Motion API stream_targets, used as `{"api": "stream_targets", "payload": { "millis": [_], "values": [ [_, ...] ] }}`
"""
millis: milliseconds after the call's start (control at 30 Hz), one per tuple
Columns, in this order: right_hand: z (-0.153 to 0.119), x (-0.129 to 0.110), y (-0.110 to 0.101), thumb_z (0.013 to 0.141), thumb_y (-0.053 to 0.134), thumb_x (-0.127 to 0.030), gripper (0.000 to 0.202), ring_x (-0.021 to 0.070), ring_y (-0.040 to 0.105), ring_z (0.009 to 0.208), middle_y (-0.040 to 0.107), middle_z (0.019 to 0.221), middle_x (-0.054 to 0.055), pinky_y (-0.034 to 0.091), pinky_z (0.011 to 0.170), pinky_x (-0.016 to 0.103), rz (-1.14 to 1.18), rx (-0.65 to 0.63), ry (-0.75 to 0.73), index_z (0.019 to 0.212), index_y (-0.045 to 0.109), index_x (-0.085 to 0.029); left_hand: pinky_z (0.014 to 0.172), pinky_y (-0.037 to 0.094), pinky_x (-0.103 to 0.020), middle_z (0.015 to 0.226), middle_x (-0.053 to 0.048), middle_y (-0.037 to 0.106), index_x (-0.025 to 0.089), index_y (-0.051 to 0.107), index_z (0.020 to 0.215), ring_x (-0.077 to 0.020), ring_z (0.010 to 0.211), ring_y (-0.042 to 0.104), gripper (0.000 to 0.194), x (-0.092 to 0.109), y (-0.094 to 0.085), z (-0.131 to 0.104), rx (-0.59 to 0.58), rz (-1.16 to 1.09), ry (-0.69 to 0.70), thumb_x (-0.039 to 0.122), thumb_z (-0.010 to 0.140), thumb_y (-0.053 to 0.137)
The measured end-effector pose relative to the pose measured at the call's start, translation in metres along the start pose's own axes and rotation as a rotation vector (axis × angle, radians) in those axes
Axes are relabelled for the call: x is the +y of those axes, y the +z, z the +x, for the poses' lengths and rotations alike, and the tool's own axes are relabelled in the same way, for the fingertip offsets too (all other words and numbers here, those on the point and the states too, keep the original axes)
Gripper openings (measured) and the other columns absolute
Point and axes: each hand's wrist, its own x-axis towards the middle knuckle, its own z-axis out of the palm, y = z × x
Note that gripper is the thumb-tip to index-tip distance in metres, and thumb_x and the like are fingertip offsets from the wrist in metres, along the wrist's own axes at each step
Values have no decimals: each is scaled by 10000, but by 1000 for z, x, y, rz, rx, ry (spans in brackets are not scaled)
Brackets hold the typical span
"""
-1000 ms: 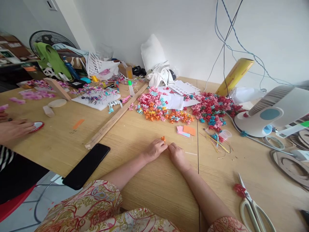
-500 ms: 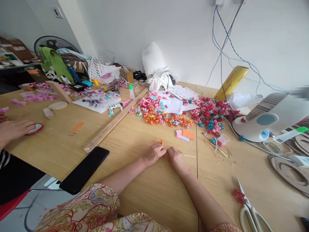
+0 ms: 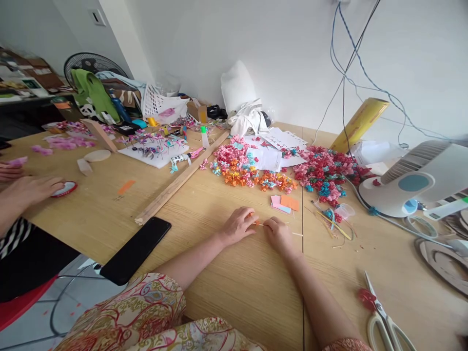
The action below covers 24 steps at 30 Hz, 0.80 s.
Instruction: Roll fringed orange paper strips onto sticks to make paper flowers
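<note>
My left hand is closed on a small orange paper flower, mostly covered by its fingers. Just to its right, my right hand pinches a thin pale stick that runs toward the flower. Both hands rest low over the wooden table. Beyond my right hand lie pink, blue and orange paper slips, with a thin pale strip nearer. Piles of orange-and-pink flowers and red-and-blue flowers sit farther back.
A wooden bar and a black phone lie to the left. Scissors are at the front right, a white appliance behind them. At the far left, another person's hand touches a red-rimmed disc.
My hands have moved slightly apart, and the pale stick now shows between them. The fingers of my left hand have shifted around the orange flower. The whole view has shifted a little.
</note>
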Motion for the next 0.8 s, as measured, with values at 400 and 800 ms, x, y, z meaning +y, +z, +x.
{"api": "stream_targets", "payload": {
  "millis": [400, 800],
  "values": [
    [4, -5, -22, 735, 471, -137, 103, 109, 510, 675, 554, 741, 5, 363, 615, 203, 167, -93, -18, 708, 557, -187, 866, 372, -339, 952, -57, 529, 172, 588, 794, -178, 967, 458, 67, -2, 5, 3, 6, -76, 64, 216, 761, 550],
    [-11, 81, -80, 681, 469, -237, 129, 122, 500, 582, 568, 584, -15, 307, 537, 215, 24, -151, 369, 649, 581, -182, 822, 392, -320, 900, -45, 524, 182, 593, 775, -163, 902, 468, 85, -3, 7, 2, 37, -125, 13, 213, 781, 515]
  ]
}}
